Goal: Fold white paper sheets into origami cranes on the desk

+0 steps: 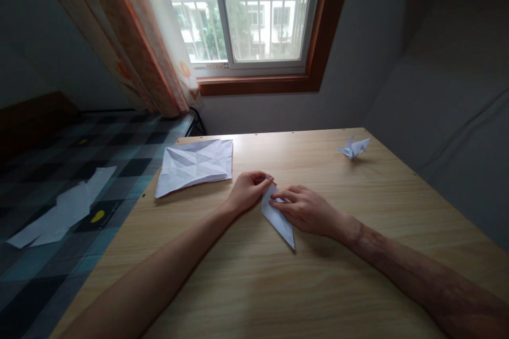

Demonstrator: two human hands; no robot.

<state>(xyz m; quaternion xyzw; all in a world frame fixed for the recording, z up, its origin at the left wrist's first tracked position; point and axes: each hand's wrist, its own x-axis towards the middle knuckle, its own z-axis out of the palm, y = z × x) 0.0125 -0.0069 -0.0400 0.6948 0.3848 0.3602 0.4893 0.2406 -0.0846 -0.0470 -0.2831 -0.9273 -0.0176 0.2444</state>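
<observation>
A narrow, pointed piece of folded white paper (279, 219) lies on the wooden table (254, 275) near its middle. My left hand (247, 189) is curled at the paper's far tip, pinching it between thumb and fingers. My right hand (307, 209) rests on the paper's right side, its fingers pressing down on the upper part. The paper's lower point sticks out toward me from under the right hand.
A creased stack of white sheets (195, 165) lies at the table's far left. A finished folded paper bird (353, 148) sits at the far right. Left of the table is a checked bedcover (59, 196) with loose paper scraps (63, 213). A window and curtain stand behind.
</observation>
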